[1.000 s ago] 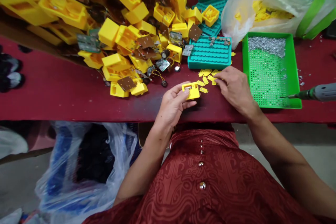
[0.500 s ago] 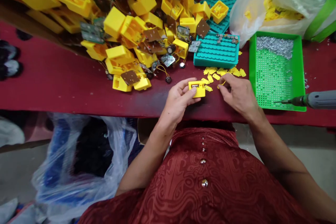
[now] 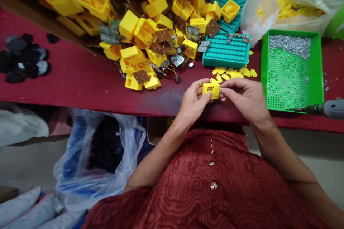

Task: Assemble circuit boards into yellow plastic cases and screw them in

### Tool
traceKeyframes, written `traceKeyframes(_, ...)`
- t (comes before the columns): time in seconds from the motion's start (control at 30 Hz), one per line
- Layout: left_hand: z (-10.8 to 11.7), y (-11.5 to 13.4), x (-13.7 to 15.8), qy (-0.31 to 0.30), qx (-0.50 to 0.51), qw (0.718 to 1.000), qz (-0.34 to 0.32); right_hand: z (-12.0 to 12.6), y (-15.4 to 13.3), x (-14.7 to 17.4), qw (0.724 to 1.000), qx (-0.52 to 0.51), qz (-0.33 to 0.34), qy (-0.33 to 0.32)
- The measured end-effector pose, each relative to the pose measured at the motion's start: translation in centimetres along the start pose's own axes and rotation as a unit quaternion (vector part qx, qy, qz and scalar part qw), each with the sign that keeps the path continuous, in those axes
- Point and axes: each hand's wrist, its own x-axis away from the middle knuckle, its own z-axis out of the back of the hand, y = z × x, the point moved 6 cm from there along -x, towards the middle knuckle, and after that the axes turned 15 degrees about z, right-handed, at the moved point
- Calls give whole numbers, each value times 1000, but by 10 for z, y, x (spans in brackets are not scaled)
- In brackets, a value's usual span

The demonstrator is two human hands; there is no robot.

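Note:
My left hand is closed around a small yellow plastic case, thumb along its near side. An oblong recess with small metallic parts shows in the case's face. My right hand pinches a small yellow cover against the case's right end; the fingertips partly hide it. Just beyond the hands lie several loose yellow covers on the red tablecloth. Behind them stands a stack of teal ridged trays with small round metallic cells on top.
Many yellow housings with wired circuit boards are heaped at the back left. To the right sits a green perforated tray of screws, with a power screwdriver across its near corner. Black round parts lie far left.
My right hand has moved left from the loose covers to the case, bringing a cover with it. The case has turned slightly in my left hand. The view has shifted a little left.

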Motion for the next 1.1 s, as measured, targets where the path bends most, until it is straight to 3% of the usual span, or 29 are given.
traceKeyframes(0.3, -4, -9, -2, -1, -69, 997, -39, -3, 1, 1, 996, 64, -45, 45)
traceKeyframes(0.47, -2, -9, 2, 42, -158, 982, -92, -5, 0, 0, 995, 48, -75, 42)
traceKeyframes(0.63, -3, -5, 10, 65, -201, 971, -114, -6, -6, 0, 996, 75, -42, 25)
traceKeyframes(0.8, 2, -1, 11, 55, -156, 980, -112, -9, -18, -3, 985, 166, 17, -33)
traceKeyframes(1.0, 6, -5, 9, 24, -62, 997, -49, -16, -30, -15, 938, 312, 73, -131)
traceKeyframes(1.1, 4, -7, 10, 12, -38, 999, -33, -12, -32, -18, 940, 310, 95, -107)
